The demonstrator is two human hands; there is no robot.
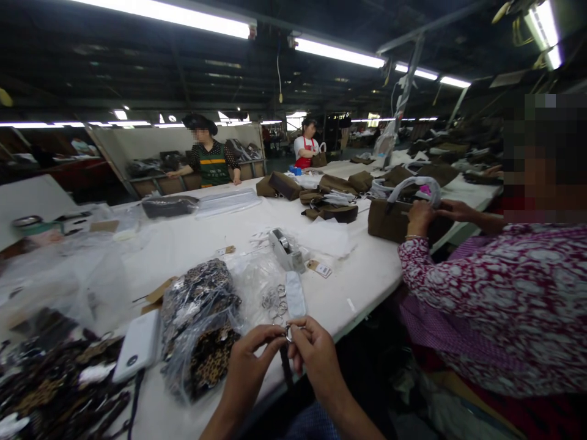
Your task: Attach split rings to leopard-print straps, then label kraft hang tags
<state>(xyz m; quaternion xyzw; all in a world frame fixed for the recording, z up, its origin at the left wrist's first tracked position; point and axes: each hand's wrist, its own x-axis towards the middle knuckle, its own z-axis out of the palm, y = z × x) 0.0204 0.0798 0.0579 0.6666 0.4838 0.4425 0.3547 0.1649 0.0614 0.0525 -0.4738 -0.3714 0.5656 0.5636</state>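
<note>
Near the table's front edge, my left hand point(250, 357) and my right hand point(317, 354) meet fingertip to fingertip. Both pinch a small metal ring point(288, 333). A dark strap point(285, 365) hangs below it between my hands; how it joins the ring is hidden by my fingers. Just beyond my fingertips lie several loose metal rings point(280, 300), beside a pale flat piece of material point(295, 294). To the left of these, a clear plastic bag point(181, 366) holds leopard-print pieces point(213, 354).
A tape dispenser point(287, 249) and a paper tag point(320, 268) lie ahead. At left are a white power bank point(136, 345) and piled leopard-print pieces point(59, 391). A co-worker at right point(495, 293) handles a brown handbag point(387, 219). Two people stand across the table.
</note>
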